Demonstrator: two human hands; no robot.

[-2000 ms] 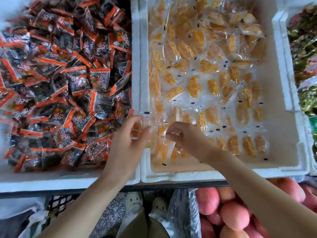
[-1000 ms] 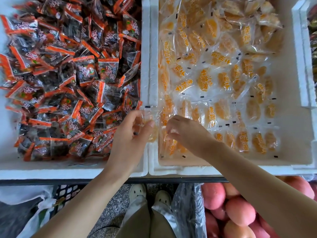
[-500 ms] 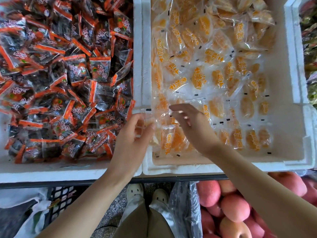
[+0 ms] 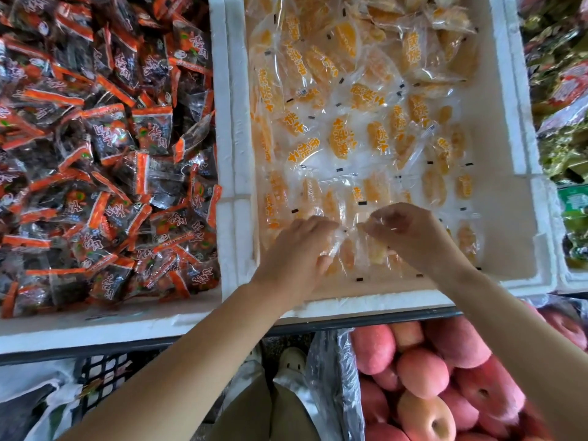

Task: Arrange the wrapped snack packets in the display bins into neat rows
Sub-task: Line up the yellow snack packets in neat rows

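Where two white foam bins stand side by side on the stall, the left bin (image 4: 95,326) is heaped with dark packets (image 4: 105,138) edged in orange, jumbled at all angles and piled up against its right wall. Middle bin (image 4: 366,300), touching it wall to wall, holds the yellow peach packets (image 4: 343,138): clear wrappers with orange lettering, each with a yellow slice inside. At the far end of the bin they lie loose and overlapping; toward the near end they lie flatter, in rough rows running left to right, with bare foam showing along the right side. A third bin (image 4: 541,198) at the right edge carries green-wrapped packets (image 4: 563,148), mostly cut off by the frame. Below the shelf edge, pink-red apples (image 4: 423,374) fill the lower right, a crinkled plastic sheet (image 4: 334,377) just beside them; a black lattice crate (image 4: 101,370) sits lower left. White shoes (image 4: 292,361) show between. Both forearms reach in over the near wall of the middle bin. Left hand (image 4: 299,246) has fingers curled down onto the front row, gripping one clear packet (image 4: 345,249) at its left edge. Right hand (image 4: 410,230) is close beside it, fingertips pinched on the same wrapper's upper right edge, film glinting over the knuckles. Packet is held between the two hands, just above the nearest row.
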